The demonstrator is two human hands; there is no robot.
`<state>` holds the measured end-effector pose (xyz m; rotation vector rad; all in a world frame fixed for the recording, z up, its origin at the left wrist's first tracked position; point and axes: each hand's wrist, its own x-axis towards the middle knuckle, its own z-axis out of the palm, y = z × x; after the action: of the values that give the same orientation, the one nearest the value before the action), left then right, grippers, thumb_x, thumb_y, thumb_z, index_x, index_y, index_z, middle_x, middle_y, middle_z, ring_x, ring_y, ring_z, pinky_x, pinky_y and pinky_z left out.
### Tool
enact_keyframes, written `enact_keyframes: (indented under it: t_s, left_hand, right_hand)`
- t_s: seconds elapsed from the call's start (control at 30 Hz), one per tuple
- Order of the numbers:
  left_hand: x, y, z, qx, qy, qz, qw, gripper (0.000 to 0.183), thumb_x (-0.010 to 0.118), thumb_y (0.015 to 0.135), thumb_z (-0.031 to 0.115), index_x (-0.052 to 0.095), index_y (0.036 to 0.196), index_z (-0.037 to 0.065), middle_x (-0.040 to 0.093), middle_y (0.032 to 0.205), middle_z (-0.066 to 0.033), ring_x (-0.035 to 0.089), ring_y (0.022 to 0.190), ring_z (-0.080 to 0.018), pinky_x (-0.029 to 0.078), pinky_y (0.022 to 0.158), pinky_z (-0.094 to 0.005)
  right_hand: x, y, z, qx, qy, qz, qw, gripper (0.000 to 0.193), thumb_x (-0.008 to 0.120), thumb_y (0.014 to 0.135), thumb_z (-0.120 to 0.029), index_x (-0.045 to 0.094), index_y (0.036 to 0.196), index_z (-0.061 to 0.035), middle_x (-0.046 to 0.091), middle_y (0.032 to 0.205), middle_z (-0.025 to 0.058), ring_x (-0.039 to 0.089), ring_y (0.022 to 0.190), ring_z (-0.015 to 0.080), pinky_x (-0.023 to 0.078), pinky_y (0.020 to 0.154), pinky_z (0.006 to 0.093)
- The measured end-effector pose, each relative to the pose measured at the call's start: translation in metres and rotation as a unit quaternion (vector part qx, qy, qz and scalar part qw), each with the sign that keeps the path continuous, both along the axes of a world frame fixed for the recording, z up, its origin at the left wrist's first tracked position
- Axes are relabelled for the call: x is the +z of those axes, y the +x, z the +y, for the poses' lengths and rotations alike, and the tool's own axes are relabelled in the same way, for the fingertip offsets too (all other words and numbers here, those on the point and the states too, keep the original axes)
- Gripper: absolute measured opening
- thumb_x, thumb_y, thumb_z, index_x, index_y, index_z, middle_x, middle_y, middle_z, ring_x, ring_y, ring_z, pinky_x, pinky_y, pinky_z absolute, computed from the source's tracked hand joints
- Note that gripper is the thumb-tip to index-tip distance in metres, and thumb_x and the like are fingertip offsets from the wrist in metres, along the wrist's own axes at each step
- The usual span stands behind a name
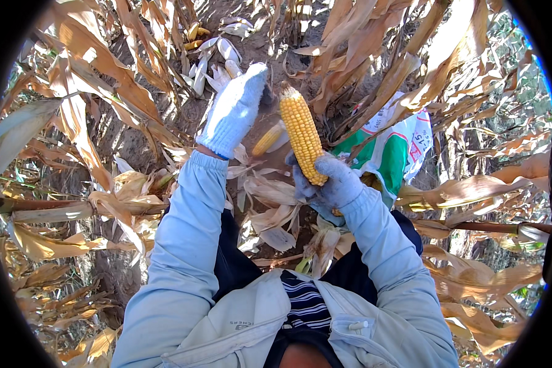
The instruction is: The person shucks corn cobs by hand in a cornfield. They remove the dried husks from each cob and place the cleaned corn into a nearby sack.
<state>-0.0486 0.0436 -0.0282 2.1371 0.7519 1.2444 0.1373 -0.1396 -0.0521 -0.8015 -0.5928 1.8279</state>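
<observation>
Head view: the husked corn cob [302, 135] stands nearly upright in the right hand [330, 184], gripped only at its lower end, so most of its length sticks out above the grey glove. That looks like the weak point: held so low, the cob could tip or slide out of the fingers, all the more since knit gloves give little feel on smooth kernels. If it drops, it would land among the pale husks [270, 208] and dry leaves on the soil and be slow to find.

The right hand is curled shut around the cob's base, fingers wrapped from the side and below. The left hand [234, 110], in a white glove, is raised well up and to the left of the cob, apart from it, fingers held together and loosely bent; it grips nothing that shows. Its far side is hidden, so whether something small is pinched there cannot be told.

A second yellow ear [267, 140] lies on the ground between the two hands. The white and green woven sack [394, 150] lies just to the right of the right hand, partly behind dry corn stalks [380, 92]; a toss toward it could catch on those leaves and fall short
</observation>
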Motion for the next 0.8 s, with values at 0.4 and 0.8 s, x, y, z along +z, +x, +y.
enact_keyframes:
  t_s: [0.4, 0.8]
  left_hand:
    - [0.018, 0.001, -0.010, -0.053, -0.242, 0.063, 0.967, 0.063, 0.060, 0.099, 0.056, 0.071, 0.103, -0.006, 0.069, 0.080, -0.0132, 0.064, 0.073, -0.0213, 0.050, 0.071, -0.0365]
    - [0.024, 0.006, -0.021, -0.064, -0.347, -0.066, 0.933, 0.047, 0.058, 0.104, 0.046, 0.068, 0.098, 0.001, 0.059, 0.076, -0.0011, 0.057, 0.070, -0.0120, 0.049, 0.067, -0.0282]
  right_hand:
    - [-0.019, -0.006, 0.008, -0.059, 0.147, -0.442, 0.883, 0.060, 0.080, 0.088, -0.025, 0.056, 0.137, -0.0018, 0.067, 0.115, 0.0082, 0.066, 0.099, 0.0168, 0.055, 0.088, 0.0314]
    - [-0.004, -0.011, 0.009, -0.153, 0.110, -0.484, 0.854, 0.063, 0.087, 0.084, -0.029, 0.058, 0.133, -0.0021, 0.068, 0.114, 0.0064, 0.064, 0.103, 0.0125, 0.055, 0.088, 0.0304]
